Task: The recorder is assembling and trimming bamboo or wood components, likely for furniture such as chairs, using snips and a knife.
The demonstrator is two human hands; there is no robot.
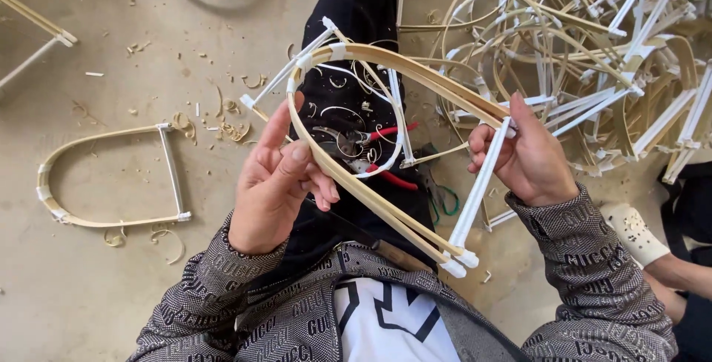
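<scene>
While both my left hand and right hand pinch the bamboo frame, it seems light, springy; taped joints look like the safest grip.

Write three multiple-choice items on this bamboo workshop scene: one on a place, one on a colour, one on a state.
1. Where does the finished arched bamboo frame lie?
A. on the floor, left of the hands
B. on the person's lap
C. on top of the pile

2. What colour are the handles of the pliers on the lap?
A. blue
B. red
C. yellow

3. What does the right hand do?
A. hangs empty
B. holds the pliers
C. grips a white strip of the bamboo loop

Answers: 1 A, it rests alone on the floor; 2 B, red shows through the loop; 3 C, fingers close on the strip while the left hand holds the loop.
</scene>
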